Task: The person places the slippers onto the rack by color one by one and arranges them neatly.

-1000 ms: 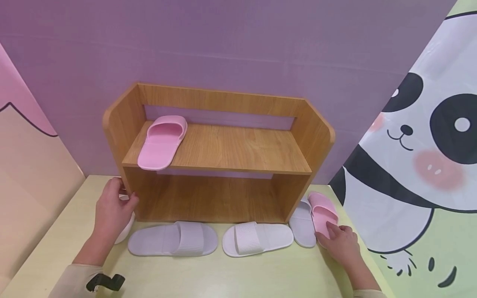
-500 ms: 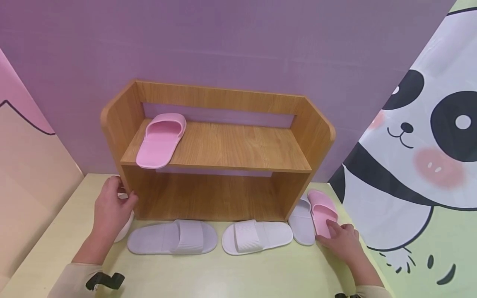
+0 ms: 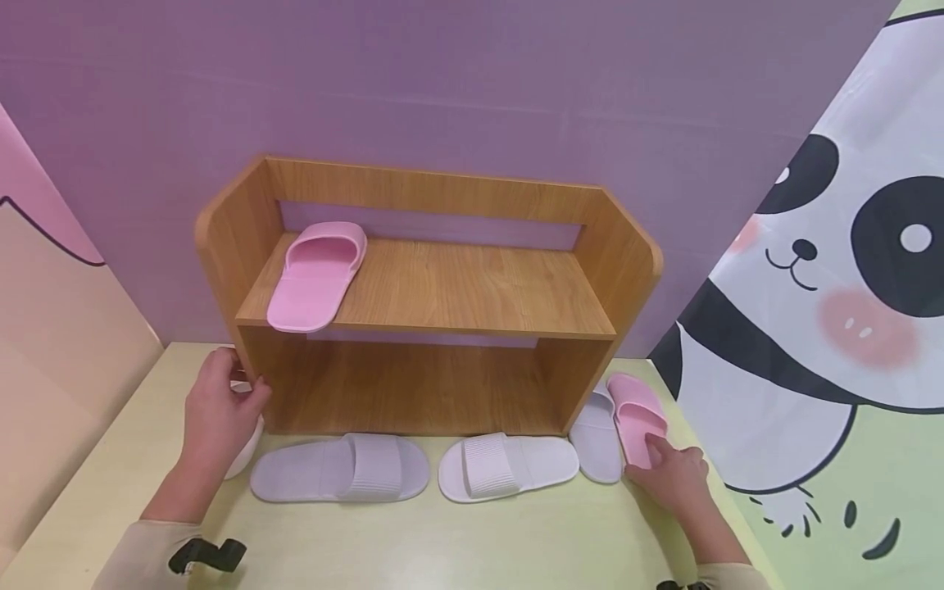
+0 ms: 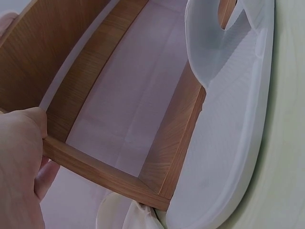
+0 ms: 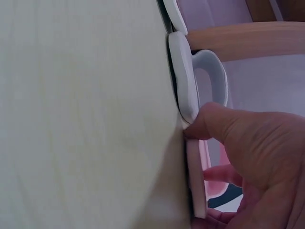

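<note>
In the head view my left hand [image 3: 214, 416] grips the front edge of the left side panel of a two-tier wooden shoe rack [image 3: 472, 287]. The left wrist view shows the thumb on one face of that panel [image 4: 102, 172] and a finger on the other. Out to the right, my right hand [image 3: 673, 477] holds the near end of a pink slipper [image 3: 638, 418] lying on the table. In the right wrist view the thumb is at one edge of this slipper [image 5: 196, 176] and fingers are at the opposite side. A second pink slipper [image 3: 315, 279] sits alone on the upper shelf's left end.
Two white slippers, one [image 3: 339, 469] and another [image 3: 509, 469], lie sideways before the rack. A further white slipper [image 3: 596, 438] stands between rack and held slipper. Partly hidden behind my left hand is another white slipper [image 3: 247, 455]. A purple wall [image 3: 442, 82] rises behind.
Everything in the head view has shifted slightly upward. Both hands keep their places on the rack and the pink slipper.
</note>
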`<state>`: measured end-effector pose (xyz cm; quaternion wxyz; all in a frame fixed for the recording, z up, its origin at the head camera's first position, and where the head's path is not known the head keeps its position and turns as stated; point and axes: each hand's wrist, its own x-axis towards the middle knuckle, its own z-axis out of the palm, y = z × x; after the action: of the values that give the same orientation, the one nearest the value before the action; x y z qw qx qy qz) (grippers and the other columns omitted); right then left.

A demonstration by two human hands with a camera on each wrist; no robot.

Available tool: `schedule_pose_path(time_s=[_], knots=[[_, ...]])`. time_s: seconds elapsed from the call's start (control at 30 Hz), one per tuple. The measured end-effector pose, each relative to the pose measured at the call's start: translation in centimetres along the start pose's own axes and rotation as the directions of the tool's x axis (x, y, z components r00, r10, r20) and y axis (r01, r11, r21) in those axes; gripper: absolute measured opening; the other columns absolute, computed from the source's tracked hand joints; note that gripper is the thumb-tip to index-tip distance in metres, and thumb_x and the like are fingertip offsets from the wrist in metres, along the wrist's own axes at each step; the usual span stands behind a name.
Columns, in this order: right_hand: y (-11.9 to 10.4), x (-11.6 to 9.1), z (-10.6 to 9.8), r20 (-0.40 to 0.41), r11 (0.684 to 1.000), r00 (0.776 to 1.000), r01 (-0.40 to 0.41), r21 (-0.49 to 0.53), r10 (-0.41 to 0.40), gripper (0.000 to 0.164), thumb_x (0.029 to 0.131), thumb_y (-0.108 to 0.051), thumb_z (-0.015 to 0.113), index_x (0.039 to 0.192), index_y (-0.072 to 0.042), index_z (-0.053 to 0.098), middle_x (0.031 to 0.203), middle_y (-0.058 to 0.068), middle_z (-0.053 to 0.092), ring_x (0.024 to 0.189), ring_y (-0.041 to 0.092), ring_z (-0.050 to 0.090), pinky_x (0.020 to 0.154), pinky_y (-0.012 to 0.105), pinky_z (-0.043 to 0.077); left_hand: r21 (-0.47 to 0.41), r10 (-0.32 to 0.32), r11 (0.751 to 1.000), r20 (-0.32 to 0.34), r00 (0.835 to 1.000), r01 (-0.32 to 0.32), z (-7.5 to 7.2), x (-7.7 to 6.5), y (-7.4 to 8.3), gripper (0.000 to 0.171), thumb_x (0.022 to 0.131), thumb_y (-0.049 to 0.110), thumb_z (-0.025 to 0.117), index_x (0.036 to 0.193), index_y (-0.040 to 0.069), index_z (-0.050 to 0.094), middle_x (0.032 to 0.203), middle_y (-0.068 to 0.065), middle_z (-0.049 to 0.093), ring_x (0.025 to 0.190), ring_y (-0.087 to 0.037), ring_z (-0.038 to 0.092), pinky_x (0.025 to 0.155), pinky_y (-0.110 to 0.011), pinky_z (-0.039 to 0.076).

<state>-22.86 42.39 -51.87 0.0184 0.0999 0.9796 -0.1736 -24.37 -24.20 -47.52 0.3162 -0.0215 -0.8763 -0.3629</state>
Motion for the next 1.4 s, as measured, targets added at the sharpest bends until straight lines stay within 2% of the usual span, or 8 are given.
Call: schedule_pose_path(time_s=[0.07, 0.1, 0.23, 0.3, 0.77, 1.13, 1.3, 1.4], knots=[[-0.1, 0.0, 0.1, -0.014, 1.000, 1.000, -0.011, 0.003, 0.011, 0.092, 0.091, -0.048, 0.080, 0.156, 0.008, 0.047, 0.109, 0.045, 0.052, 0.111, 0.061, 0.040, 0.087, 0.061, 0.044, 0.002, 0.000, 1.000, 0.000, 1.000, 0.000, 0.0, 0.0, 0.0, 0.038, 0.094, -0.004, 0.077, 0.125, -0.002, 0.056, 0.118, -0.018, 0.061, 0.107, -0.039, 0.069, 0.079, -0.045, 0.067], [-0.2, 0.0, 0.2, -0.021, 1.000, 1.000, -0.020, 0.006, 0.020, 0.092, 0.091, -0.048, 0.080, 0.156, 0.008, 0.047, 0.109, 0.045, 0.052, 0.111, 0.060, 0.040, 0.087, 0.061, 0.045, 0.003, 0.000, 1.000, 0.000, 1.000, 0.000, 0.0, 0.0, 0.0, 0.038, 0.094, -0.004, 0.077, 0.125, -0.002, 0.056, 0.118, -0.018, 0.061, 0.107, -0.039, 0.069, 0.079, -0.046, 0.067], [-0.3, 0.1, 0.6, -0.059, 0.998, 0.997, -0.047, 0.032, 0.048, 0.090, 0.091, -0.046, 0.078, 0.155, 0.009, 0.046, 0.114, 0.045, 0.052, 0.115, 0.059, 0.037, 0.087, 0.060, 0.045, 0.000, -0.002, 1.000, -0.003, 1.000, 0.002, 0.0, 0.0, -0.1, 0.036, 0.094, -0.004, 0.076, 0.124, -0.002, 0.056, 0.117, -0.018, 0.062, 0.106, -0.038, 0.070, 0.076, -0.011, 0.057], [-0.4, 0.0, 0.8, -0.085, 0.997, 0.995, -0.052, 0.052, 0.056, 0.089, 0.091, -0.044, 0.078, 0.156, 0.009, 0.046, 0.117, 0.046, 0.049, 0.117, 0.059, 0.035, 0.088, 0.061, 0.045, 0.001, -0.002, 1.000, -0.005, 1.000, 0.002, 0.0, 0.0, -0.1, 0.036, 0.094, -0.003, 0.076, 0.124, -0.001, 0.056, 0.117, -0.018, 0.062, 0.106, -0.037, 0.070, 0.075, -0.003, 0.047], [-1.4, -0.6, 1.0, -0.260, 0.982, 0.963, -0.028, 0.185, 0.077, 0.078, 0.091, -0.030, 0.079, 0.157, 0.001, 0.049, 0.128, 0.039, 0.033, 0.122, 0.053, 0.034, 0.091, 0.062, 0.043, -0.010, -0.002, 1.000, -0.012, 1.000, 0.002, 0.1, -0.1, 0.0, 0.035, 0.094, -0.005, 0.075, 0.122, -0.003, 0.056, 0.115, -0.019, 0.061, 0.105, -0.039, 0.070, 0.075, 0.004, 0.036], [-2.5, -0.7, 0.5, -0.407, 0.961, 0.908, 0.018, 0.276, 0.100, 0.075, 0.091, -0.025, 0.080, 0.157, -0.001, 0.053, 0.132, 0.035, 0.034, 0.125, 0.049, 0.034, 0.089, 0.059, 0.042, -0.025, 0.016, 1.000, -0.014, 1.000, -0.017, 0.1, 0.0, 0.1, 0.034, 0.093, -0.006, 0.073, 0.122, -0.004, 0.055, 0.116, -0.020, 0.061, 0.105, -0.040, 0.070, 0.076, 0.004, 0.037], [-2.8, -0.7, 0.3, -0.438, 0.952, 0.893, 0.037, 0.304, 0.106, 0.075, 0.090, -0.024, 0.081, 0.157, -0.002, 0.055, 0.134, 0.034, 0.035, 0.125, 0.049, 0.036, 0.089, 0.057, 0.042, -0.011, 0.006, 1.000, -0.004, 1.000, -0.006, 0.0, 0.0, 0.1, 0.035, 0.094, -0.005, 0.074, 0.123, -0.003, 0.055, 0.117, -0.019, 0.061, 0.106, -0.039, 0.070, 0.075, -0.002, 0.048], [-3.0, -0.8, 0.1, -0.446, 0.950, 0.889, 0.040, 0.311, 0.109, 0.075, 0.091, -0.025, 0.081, 0.157, -0.003, 0.055, 0.135, 0.034, 0.035, 0.126, 0.050, 0.037, 0.090, 0.058, 0.043, -0.006, 0.001, 1.000, 0.000, 1.000, -0.001, 0.0, 0.0, 0.0, 0.034, 0.094, -0.005, 0.074, 0.123, -0.002, 0.055, 0.117, -0.018, 0.061, 0.106, -0.038, 0.070, 0.075, -0.014, 0.059]])
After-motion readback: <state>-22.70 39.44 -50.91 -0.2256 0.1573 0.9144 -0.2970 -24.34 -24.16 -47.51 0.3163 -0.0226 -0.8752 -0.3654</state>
